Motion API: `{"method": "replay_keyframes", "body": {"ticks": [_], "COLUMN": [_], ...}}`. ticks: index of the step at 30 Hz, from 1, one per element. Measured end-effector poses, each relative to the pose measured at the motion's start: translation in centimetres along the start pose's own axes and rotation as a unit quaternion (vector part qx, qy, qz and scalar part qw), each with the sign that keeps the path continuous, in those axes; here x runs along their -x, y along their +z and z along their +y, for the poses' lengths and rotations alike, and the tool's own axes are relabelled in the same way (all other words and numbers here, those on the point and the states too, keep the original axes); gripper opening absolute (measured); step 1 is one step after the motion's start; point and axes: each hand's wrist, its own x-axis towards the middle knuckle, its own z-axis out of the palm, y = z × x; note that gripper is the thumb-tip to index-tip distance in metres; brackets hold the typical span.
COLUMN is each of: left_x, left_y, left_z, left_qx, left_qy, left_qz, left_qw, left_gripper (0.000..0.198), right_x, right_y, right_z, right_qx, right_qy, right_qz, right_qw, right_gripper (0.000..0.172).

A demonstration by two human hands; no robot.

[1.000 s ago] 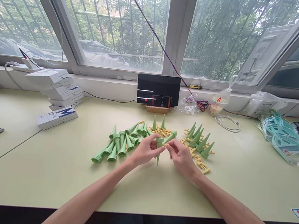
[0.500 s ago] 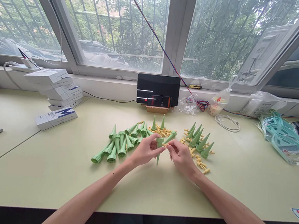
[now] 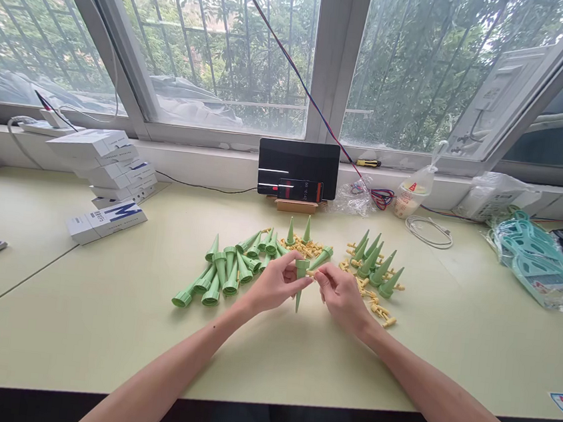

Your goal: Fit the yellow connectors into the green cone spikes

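Note:
Pinched in my left hand (image 3: 278, 282) is a green plastic spike (image 3: 302, 267), its wide collar up and its point down, held above the table. My right hand (image 3: 340, 294) grips a small yellow plastic valve (image 3: 311, 274) at the side of the spike, just below the collar. Whether the valve sits in the spike or only touches it, I cannot tell. To the left lies a heap of green spikes (image 3: 219, 268). Behind my hands is a pile of yellow valves (image 3: 310, 247). On the right several spikes with yellow valves (image 3: 369, 260) stand point up.
Loose yellow valves (image 3: 382, 313) lie near my right wrist. A tablet (image 3: 297, 162) with a phone (image 3: 300, 190) before it stands at the back. White boxes (image 3: 110, 166) are stacked at the left, a bagged cup (image 3: 410, 196) and turquoise plastic pieces (image 3: 533, 257) at the right.

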Motion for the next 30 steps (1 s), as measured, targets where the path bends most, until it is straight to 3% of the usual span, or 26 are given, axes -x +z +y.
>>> {"method": "replay_keyframes", "body": {"ticks": [30], "left_x": [-0.16], "left_y": [0.05], "left_z": [-0.12], "left_qx": [0.021], "left_qy": [-0.001], "left_qz": [-0.015], "left_qw": [1.000], "left_gripper": [0.036], "right_x": [-0.10], "right_y": [0.21], "right_z": [0.40], "right_qx": [0.011], "right_qy": [-0.024], "right_qz": [0.008], "right_qw": [1.000], "right_gripper": [0.032]}}
